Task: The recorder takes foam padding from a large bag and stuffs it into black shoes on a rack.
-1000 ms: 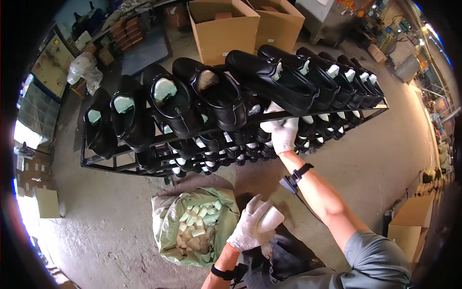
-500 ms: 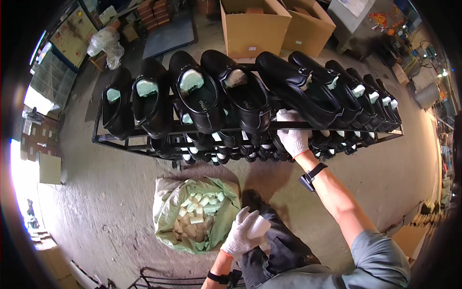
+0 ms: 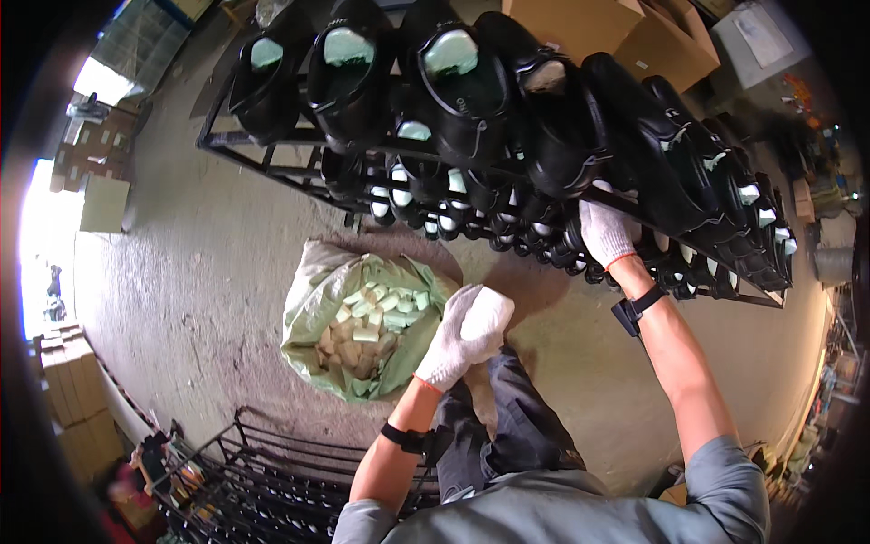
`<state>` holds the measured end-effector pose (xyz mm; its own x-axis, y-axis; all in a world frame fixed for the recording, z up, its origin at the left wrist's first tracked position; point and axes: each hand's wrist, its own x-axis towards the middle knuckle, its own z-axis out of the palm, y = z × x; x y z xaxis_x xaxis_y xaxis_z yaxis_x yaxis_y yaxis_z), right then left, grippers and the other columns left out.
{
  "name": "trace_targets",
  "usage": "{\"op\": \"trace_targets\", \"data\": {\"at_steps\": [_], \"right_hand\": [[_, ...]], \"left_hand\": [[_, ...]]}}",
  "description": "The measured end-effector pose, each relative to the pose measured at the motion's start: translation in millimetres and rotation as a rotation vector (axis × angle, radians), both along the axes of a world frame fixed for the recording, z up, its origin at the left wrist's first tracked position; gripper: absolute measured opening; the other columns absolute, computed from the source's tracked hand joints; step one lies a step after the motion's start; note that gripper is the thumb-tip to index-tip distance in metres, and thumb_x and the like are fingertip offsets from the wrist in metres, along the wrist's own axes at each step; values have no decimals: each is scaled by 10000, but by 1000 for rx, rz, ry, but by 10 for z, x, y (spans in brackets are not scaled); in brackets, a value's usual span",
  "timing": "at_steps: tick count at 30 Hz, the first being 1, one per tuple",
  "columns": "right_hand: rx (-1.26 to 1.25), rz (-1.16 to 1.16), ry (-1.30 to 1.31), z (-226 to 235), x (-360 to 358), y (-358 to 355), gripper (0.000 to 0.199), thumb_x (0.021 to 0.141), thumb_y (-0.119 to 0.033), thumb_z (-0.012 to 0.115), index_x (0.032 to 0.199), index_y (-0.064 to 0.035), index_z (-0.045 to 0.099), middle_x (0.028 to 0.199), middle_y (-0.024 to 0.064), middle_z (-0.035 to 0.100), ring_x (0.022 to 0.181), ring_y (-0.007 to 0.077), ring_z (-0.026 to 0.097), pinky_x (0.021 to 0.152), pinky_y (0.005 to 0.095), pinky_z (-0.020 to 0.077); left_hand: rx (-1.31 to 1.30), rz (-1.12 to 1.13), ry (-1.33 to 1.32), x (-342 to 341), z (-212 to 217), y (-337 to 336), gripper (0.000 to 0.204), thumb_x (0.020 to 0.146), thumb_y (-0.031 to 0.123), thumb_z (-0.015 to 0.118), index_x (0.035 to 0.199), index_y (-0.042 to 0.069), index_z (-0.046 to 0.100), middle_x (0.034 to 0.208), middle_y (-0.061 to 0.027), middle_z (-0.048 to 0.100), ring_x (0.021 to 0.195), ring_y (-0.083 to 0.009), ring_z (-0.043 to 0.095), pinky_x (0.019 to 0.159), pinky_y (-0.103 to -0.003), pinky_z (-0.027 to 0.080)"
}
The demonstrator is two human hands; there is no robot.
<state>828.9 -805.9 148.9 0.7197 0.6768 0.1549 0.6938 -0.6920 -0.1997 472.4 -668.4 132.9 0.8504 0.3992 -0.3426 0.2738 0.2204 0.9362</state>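
Observation:
My gloved left hand [image 3: 450,343] is closed around a pale foam block [image 3: 490,314], held above my legs and beside a green woven sack [image 3: 304,295]. Loose foam blocks [image 3: 367,335], whitish and greenish, fill the opening of this sack. My gloved right hand [image 3: 605,234] reaches into the black metal rack [image 3: 272,170], just below its top tier. Its fingers are hidden behind a bar and the shoes, so its grip does not show. Black leather shoes [image 3: 467,109] stand along the top tier, with pale pieces tucked inside them.
Lower tiers of the rack hold more black shoes [image 3: 344,172]. Behind it stand open cardboard boxes [image 3: 580,32]. Another black rack [image 3: 263,462] is close behind my legs at the lower left. Stacked cartons [image 3: 82,390] line the left side.
The view has turned and shifted, so the rack looks nearer and tilted. My left hand has come up with the block. My right hand stays at the rack under the top tier.

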Motion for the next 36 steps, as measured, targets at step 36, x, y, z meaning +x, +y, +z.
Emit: {"op": "trace_targets", "data": {"at_steps": [36], "right_hand": [[166, 220, 50, -123, -146, 891, 305, 1077, -307, 620, 1110, -50, 781, 1106, 198, 786, 1061, 450, 726, 956, 528, 584]], "left_hand": [[517, 293, -126, 825, 4, 23, 777, 797, 84, 892, 1511, 104, 584, 1596, -235, 479, 1559, -449, 413, 1271, -529, 411]]}}
